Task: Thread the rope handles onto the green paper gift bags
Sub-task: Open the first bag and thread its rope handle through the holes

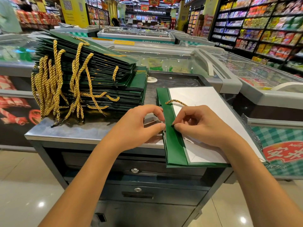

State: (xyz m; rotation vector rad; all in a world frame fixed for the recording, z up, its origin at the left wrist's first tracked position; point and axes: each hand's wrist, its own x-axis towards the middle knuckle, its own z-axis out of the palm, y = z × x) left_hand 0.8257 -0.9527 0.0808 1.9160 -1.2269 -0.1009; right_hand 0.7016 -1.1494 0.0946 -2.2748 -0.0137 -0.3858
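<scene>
A flat green paper gift bag (173,145) with a white inside lies at the right of the metal counter (85,131), its green top band toward me. A gold rope handle (176,101) arcs over the white part. My right hand (198,125) pinches the rope's dark tip against the green band. My left hand (139,125) pinches the band's left edge with thumb and fingers. A tall stack of green bags (105,79) with gold rope handles (54,86) hanging off its near side stands at the left.
Glass-topped freezer chests (246,71) surround the counter at the back and right. Stocked shelves (262,27) line the right aisle. The counter has locked drawers (135,171) below. Tiled floor lies on both sides.
</scene>
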